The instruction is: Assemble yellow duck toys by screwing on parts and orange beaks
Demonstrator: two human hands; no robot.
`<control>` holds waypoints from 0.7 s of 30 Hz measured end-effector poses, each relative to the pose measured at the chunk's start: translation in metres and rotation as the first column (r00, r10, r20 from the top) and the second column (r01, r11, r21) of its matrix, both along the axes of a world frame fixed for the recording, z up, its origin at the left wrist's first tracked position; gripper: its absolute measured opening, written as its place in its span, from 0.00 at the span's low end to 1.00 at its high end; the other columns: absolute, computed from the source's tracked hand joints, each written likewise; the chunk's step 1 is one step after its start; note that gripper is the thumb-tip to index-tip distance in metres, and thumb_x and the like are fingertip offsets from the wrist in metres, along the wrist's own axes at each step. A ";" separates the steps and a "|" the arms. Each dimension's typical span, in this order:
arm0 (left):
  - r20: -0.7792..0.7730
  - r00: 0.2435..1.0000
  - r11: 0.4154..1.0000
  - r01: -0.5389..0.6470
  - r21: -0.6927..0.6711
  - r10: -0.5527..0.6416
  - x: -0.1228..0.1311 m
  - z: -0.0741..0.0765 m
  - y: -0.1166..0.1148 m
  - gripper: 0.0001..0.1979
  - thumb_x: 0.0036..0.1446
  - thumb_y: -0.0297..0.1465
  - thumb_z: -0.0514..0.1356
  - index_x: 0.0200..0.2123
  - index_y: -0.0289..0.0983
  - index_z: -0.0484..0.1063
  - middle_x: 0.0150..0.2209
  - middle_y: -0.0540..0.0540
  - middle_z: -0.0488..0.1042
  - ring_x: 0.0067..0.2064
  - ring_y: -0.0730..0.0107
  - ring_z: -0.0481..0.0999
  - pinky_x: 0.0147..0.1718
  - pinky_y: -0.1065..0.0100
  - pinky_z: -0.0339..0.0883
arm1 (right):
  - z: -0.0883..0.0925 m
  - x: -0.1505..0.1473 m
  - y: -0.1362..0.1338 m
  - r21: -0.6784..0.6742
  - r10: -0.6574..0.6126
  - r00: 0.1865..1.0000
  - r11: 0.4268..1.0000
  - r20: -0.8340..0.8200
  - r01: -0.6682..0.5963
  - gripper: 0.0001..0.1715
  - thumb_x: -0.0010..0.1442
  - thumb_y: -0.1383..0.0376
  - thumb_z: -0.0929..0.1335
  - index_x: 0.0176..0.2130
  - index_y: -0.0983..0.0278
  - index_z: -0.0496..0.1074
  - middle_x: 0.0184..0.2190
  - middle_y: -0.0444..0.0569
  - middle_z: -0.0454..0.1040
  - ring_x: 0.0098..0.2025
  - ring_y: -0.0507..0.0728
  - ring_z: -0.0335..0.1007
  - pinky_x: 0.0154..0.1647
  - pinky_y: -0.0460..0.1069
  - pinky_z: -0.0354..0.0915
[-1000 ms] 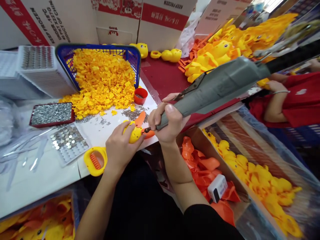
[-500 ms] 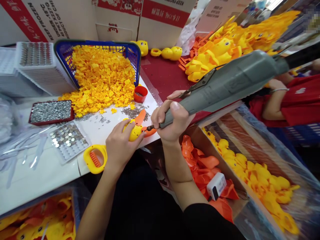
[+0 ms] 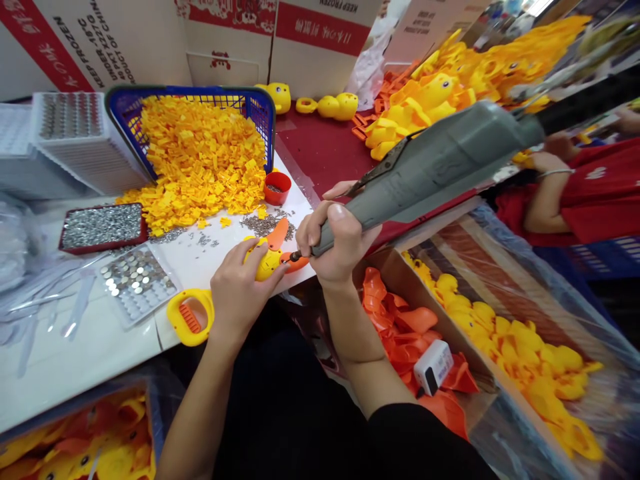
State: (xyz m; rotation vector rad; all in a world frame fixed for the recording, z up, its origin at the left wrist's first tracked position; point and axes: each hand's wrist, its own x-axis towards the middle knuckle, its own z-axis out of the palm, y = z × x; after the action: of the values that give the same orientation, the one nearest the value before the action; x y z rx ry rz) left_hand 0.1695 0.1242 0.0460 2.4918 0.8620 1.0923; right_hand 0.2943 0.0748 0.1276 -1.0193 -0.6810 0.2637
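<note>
Hands (image 3: 236, 285) (image 3: 336, 248) hold driver (image 3: 435, 170) and probable toy duck (image 3: 266, 265); carton (image 3: 143, 43) reads "KEEP FROZEN".

We see a white worktable (image 3: 65, 373) along the left, its near edge running at a slant, and a dark red tabletop (image 3: 320, 147) adjoining it beyond. Behind both, we face a row of white cardboard cartons (image 3: 320, 70) with red bands, some lettered KEEP FROZEN. At the upper right we catch a bright white patch (image 3: 537, 7), whether lamp or window we cannot tell
</note>
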 end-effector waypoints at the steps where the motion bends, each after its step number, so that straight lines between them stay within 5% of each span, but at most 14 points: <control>1: -0.005 1.000 1.000 0.003 -0.008 -0.003 0.000 0.000 0.000 0.23 0.63 0.52 0.63 0.48 0.39 0.81 0.51 0.40 0.82 0.49 0.56 0.83 0.45 0.64 0.75 | 0.000 0.000 0.000 -0.007 -0.003 1.000 1.000 0.000 0.003 0.23 0.58 0.44 0.71 0.37 0.57 0.65 0.14 0.32 0.58 0.11 0.49 0.56 0.13 0.46 0.55; 11: 0.008 1.000 1.000 0.013 -0.018 -0.012 -0.001 -0.002 0.001 0.24 0.64 0.53 0.63 0.48 0.39 0.80 0.51 0.39 0.82 0.51 0.55 0.83 0.47 0.62 0.75 | -0.003 0.001 0.004 0.159 0.047 0.999 0.986 0.016 -0.049 0.15 0.61 0.52 0.74 0.38 0.57 0.69 0.14 0.32 0.60 0.10 0.47 0.52 0.13 0.45 0.51; 21: 0.009 1.000 1.000 0.007 0.002 -0.007 0.000 -0.002 0.000 0.25 0.64 0.53 0.62 0.47 0.38 0.81 0.51 0.39 0.83 0.50 0.55 0.83 0.46 0.63 0.74 | -0.004 -0.005 0.005 0.060 -0.011 1.000 0.998 0.022 0.009 0.19 0.60 0.47 0.72 0.37 0.56 0.65 0.14 0.32 0.58 0.10 0.49 0.52 0.13 0.47 0.53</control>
State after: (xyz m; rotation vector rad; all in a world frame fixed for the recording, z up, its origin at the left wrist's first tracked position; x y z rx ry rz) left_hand 0.1694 0.1242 0.0440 2.4884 0.8496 1.1017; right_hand 0.2893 0.0800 0.1238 -0.9694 -0.6997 0.2222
